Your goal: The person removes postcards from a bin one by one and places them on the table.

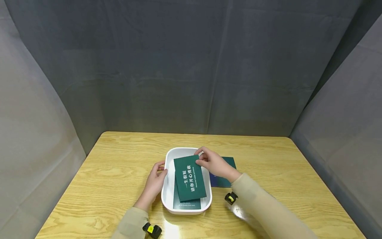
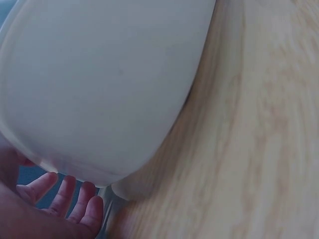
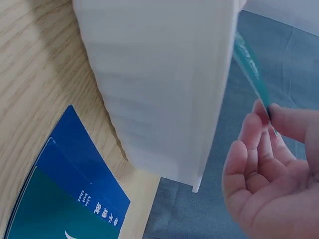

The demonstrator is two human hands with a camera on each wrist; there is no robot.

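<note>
A white tray [image 1: 182, 149] sits on the wooden table near its front edge. My right hand [image 1: 201, 159] pinches the far edge of a dark green booklet [image 1: 189, 179] with white lettering, held tilted over the tray. A second green booklet [image 1: 187, 204] lies flat in the tray beneath it. In the right wrist view the fingers [image 3: 266, 124] grip the booklet's thin edge [image 3: 250, 67] beside the tray wall [image 3: 159, 84]. My left hand [image 1: 159, 170] rests against the tray's left side, and its straight fingers [image 2: 67, 199] show by the tray's outer wall [image 2: 99, 89].
A blue and green booklet [image 1: 223, 181] lies flat on the table just right of the tray, partly under my right wrist; the same booklet [image 3: 70, 189] shows in the right wrist view. Grey cloth walls close in the table's back and sides.
</note>
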